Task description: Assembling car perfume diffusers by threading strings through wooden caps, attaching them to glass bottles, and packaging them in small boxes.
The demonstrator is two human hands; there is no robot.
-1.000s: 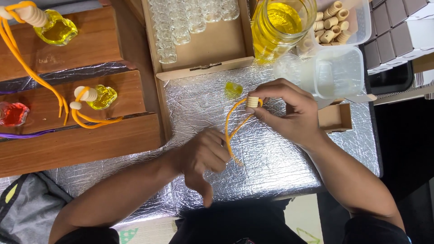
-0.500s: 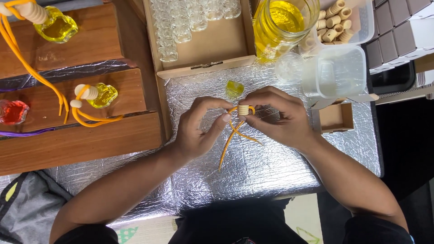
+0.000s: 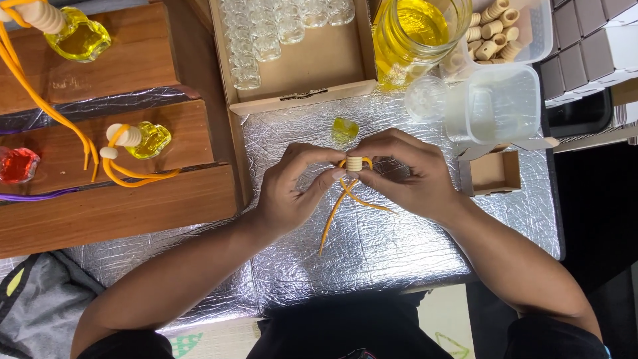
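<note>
Pinching a ribbed wooden cap (image 3: 355,163) on orange cord (image 3: 339,206), left hand (image 3: 292,189) and right hand (image 3: 405,173) close fingertips.
Small open brown cardboard box (image 3: 493,174) sits at three o'clock.

brown carton (image 3: 312,63) top, small box (image 3: 492,174) right

Both forearms enter from 6 o'clock and converge toward centre. Left hand (image 3: 292,189) curled, palm turned toward 3 o'clock, fingertips pinched. Right hand (image 3: 409,174) arched opposite, fingers bent toward 9 o'clock. Fingertips of both hands meet, touching.
</note>
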